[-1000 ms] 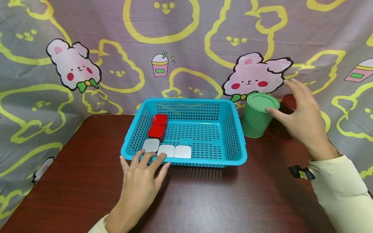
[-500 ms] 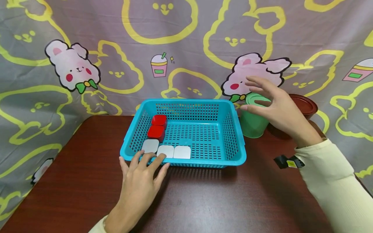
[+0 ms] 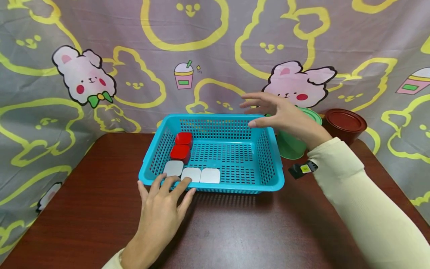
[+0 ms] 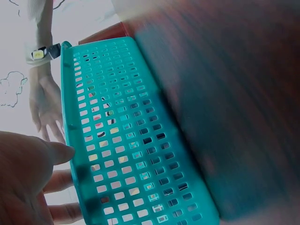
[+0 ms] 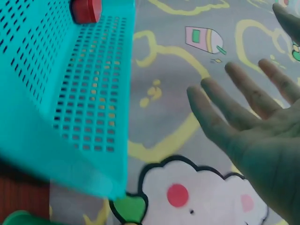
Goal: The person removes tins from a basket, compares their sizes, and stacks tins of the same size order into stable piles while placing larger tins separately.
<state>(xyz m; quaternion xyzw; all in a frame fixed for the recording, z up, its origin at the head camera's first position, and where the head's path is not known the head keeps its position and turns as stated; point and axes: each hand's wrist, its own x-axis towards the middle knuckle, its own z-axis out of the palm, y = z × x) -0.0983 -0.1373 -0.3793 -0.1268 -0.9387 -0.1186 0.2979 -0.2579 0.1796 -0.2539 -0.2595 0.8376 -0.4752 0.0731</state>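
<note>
My left hand lies at the front rim of a turquoise perforated basket, its fingers bent over the rim and the thumb on the outer side. Just inside, by those fingertips, three white-topped rounded squares form a row along the front wall. Behind them on the left sit two red rounded-square blocks. My right hand hovers near the basket's back right corner, holding nothing. Its fingers are spread and loosely bent in the right wrist view.
Right of the basket stands a green lidded can, partly covered by the right hand and wrist. A dark red lidded can is behind the right forearm. The reddish-brown table meets a patterned cloth at the back.
The right hand has moved left, from beside the red can across the green one to the basket's back right corner. The left hand, basket and blocks have kept their places.
</note>
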